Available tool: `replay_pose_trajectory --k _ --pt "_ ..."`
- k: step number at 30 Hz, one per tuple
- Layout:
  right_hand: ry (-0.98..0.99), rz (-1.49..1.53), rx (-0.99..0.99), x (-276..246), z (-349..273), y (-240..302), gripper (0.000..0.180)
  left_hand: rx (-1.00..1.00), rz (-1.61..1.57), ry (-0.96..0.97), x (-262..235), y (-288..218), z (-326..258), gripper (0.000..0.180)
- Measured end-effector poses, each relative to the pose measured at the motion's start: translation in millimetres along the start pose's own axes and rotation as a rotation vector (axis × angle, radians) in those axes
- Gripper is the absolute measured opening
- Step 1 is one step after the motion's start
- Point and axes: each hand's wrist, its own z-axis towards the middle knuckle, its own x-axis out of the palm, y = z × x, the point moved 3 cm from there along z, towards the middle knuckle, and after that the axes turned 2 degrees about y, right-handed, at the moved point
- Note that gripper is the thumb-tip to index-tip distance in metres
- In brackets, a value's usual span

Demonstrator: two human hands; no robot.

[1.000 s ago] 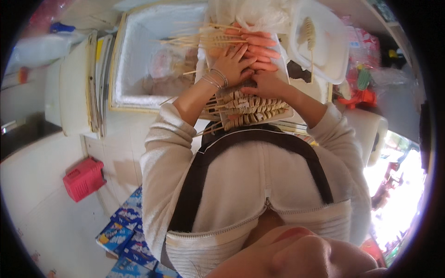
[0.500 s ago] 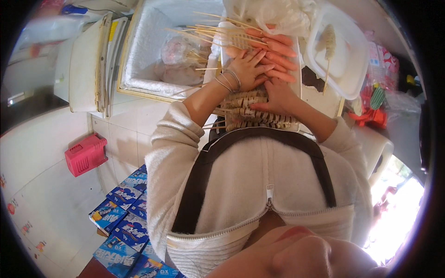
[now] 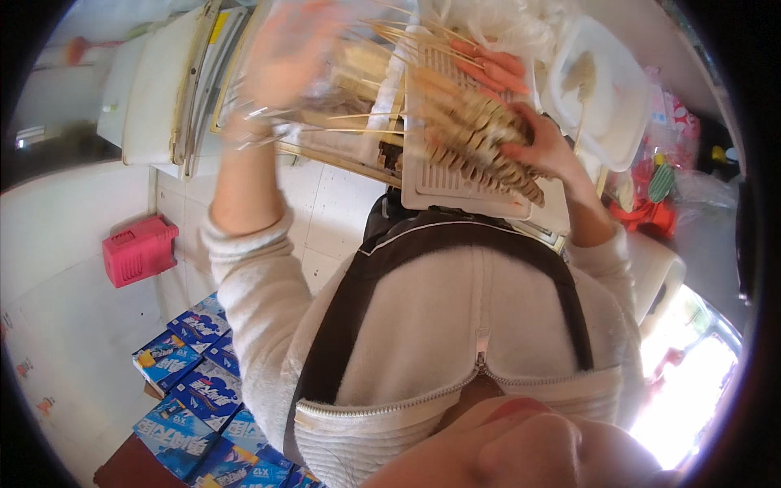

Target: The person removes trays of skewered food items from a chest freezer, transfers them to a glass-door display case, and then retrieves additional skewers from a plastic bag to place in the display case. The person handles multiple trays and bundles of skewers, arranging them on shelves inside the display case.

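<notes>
My right hand (image 3: 547,148) is wrapped round the thick end of a bunch of spiral-cut, pale brown food skewers (image 3: 480,134). Their bare sticks point to the left. The bunch lies tilted over a white slotted tray (image 3: 431,191). Pink sausage-like skewers (image 3: 494,67) rest at the tray's far end. Up and to the left, my left hand (image 3: 297,57) is raised over an open white chest, smeared by motion, so its fingers and anything in them cannot be made out. Thin bangles circle its wrist.
A clear plastic bag (image 3: 521,24) lies beyond the tray. To the right, a white tub (image 3: 606,98) holds one skewer. The white chest's frosty rim (image 3: 386,98) borders the tray. On the floor at left are a pink basket (image 3: 140,250) and blue boxes (image 3: 207,394).
My left hand has left the skewers and swung up and left over the chest. My right hand has gathered the spiral-cut skewers and shifted right, baring part of the tray.
</notes>
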Motion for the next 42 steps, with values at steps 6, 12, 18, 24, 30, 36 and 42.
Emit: replay_pose_trajectory --k 6,12,18,24,30,36,42 --pt "-0.277 0.975 0.017 -10.0 -12.9 -27.1 0.054 0.052 -0.232 -0.697 -52.7 -13.7 -94.8 0.024" --pt "-0.229 1.040 0.073 34.4 23.6 -55.8 0.043 -0.266 -0.555 -0.036 125.4 37.9 -95.8 0.039" --pt "-0.225 0.815 0.052 28.2 -7.2 -87.1 0.047 -0.177 -0.245 -0.318 177.3 31.3 -88.6 0.069" --pt "-0.184 1.089 -0.002 -12.7 -7.1 -59.3 0.064 -0.090 -0.588 -0.301 195.2 4.7 -80.5 0.058" --pt "-0.081 0.968 -0.006 -13.1 15.5 -37.9 0.063 -0.095 -0.598 -0.241 210.3 -12.1 -78.4 0.061" --pt "-0.056 0.916 0.020 -13.2 12.1 -38.3 0.063 -0.051 -0.518 -0.267 210.9 -17.2 -85.8 0.054" --pt "-0.051 0.856 0.043 -13.3 14.5 -25.6 0.062 -0.116 -0.728 -0.068 227.3 -8.9 -72.7 0.034"
